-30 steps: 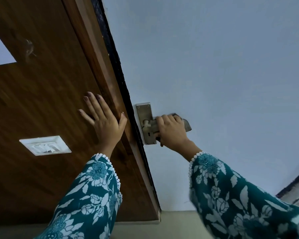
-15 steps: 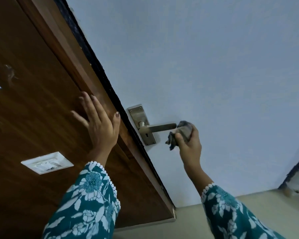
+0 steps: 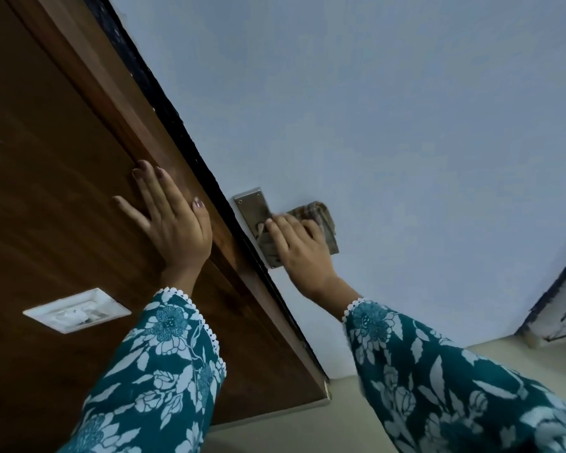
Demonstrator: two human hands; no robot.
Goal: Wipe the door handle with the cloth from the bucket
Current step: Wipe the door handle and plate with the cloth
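The metal door handle's back plate (image 3: 252,204) is fixed to the pale blue door (image 3: 373,125). Its lever is hidden under a grey-brown cloth (image 3: 321,217). My right hand (image 3: 303,253) presses the cloth down over the lever and grips it. My left hand (image 3: 170,223) lies flat, fingers spread, on the brown wooden frame (image 3: 79,158) just left of the handle. No bucket is in view.
A white switch plate (image 3: 76,310) sits on the wooden panel at lower left. A dark strip (image 3: 183,138) runs between frame and door. Beige floor (image 3: 307,426) shows below. Another door's edge (image 3: 562,305) is at the far right.
Half a second ago my right hand held the bunched cloth off the lever's tip. Now it has moved left and covers the lever with the cloth. My left hand stays on the frame.
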